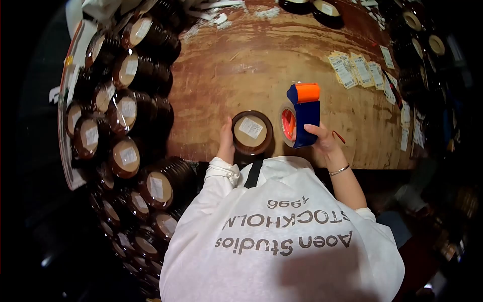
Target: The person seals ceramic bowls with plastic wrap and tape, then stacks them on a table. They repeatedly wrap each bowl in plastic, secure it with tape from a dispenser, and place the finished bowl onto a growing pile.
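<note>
A round dark brown piece (252, 143) with a tan centre and a white printed label (250, 128) lies at the table's near edge. My left hand (226, 141) is closed against the left side of this piece, its fingers partly hidden. To the right, my right hand (322, 139) grips a tape dispenser (308, 121) with a dark blue body and an orange top. A roll of tape (287, 124) with a red core sits on the dispenser's left side, a short gap from the brown piece.
Stacks of wrapped brown round pieces (126, 110) line the left side. Printed label sheets (359, 70) lie at the right of the wooden table (226, 75). More round pieces (328, 12) stand at the far edge, with white scraps (220, 19) nearby.
</note>
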`<state>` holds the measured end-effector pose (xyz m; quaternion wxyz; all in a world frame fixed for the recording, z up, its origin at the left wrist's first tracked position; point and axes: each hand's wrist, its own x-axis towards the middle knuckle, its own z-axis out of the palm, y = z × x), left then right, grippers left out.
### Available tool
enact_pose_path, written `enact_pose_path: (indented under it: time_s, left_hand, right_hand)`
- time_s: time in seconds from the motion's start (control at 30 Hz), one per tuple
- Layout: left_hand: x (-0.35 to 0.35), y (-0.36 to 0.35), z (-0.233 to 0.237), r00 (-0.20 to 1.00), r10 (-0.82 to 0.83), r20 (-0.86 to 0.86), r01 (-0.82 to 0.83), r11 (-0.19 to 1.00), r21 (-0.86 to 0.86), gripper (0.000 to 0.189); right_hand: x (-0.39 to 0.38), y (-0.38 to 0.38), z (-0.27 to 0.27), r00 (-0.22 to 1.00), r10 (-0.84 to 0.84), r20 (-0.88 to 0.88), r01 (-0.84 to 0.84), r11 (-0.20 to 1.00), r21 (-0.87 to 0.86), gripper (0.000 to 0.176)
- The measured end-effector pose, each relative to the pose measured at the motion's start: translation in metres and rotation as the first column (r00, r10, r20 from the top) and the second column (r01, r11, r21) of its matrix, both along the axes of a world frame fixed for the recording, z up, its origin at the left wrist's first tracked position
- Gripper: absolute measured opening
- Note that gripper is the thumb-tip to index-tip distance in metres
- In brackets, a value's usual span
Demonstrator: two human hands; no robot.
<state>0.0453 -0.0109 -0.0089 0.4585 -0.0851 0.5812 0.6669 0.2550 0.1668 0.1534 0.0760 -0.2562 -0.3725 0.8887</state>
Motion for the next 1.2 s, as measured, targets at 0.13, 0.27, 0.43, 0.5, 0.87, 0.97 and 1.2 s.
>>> enact_pose_path:
  time_s: [0.13,0.27,0.43,0.5,0.87,0.97,1.2]
  left_hand:
    - [0.005,0.004,0.015,0.905,0.123,-0.407,-0.202,0.967,-0.157,0.042]
    - [0.005,0.013,0.154,0.935,-0.058,-0.349,0.152,0.957,0.248,0.042]
    - [0.014,0.018,0.214,0.872,-0.340,-0.353,0.422,0.886,0.190,0.031]
    - [0.017,0.018,0.216,0.844,-0.382,-0.377,0.458,0.879,0.132,0.027]
    - [-0.012,-0.023,0.236,0.774,0.175,-0.608,-0.031,0.970,0.240,0.012]
    - [-0.053,-0.051,0.235,0.703,0.343,-0.623,-0.259,0.939,0.226,0.014]
    - [-0.063,-0.075,0.106,0.788,0.453,-0.417,-0.447,0.887,0.118,0.018]
  right_hand:
    - [-0.008,-0.008,0.015,0.986,0.163,-0.022,-0.161,0.984,0.079,0.049]
    - [-0.006,-0.021,0.028,0.975,0.196,0.101,-0.216,0.940,0.265,0.048]
    - [-0.009,-0.031,0.037,0.920,0.352,0.171,-0.386,0.885,0.259,0.048]
    - [-0.011,-0.033,0.044,0.892,0.394,0.222,-0.447,0.844,0.297,0.046]
    - [-0.047,-0.019,0.098,0.748,0.555,0.363,-0.663,0.640,0.388,0.044]
    - [-0.044,-0.004,0.115,0.639,0.629,0.443,-0.765,0.582,0.275,0.044]
    - [-0.030,0.039,0.124,0.365,0.575,0.732,-0.925,0.315,0.214,0.050]
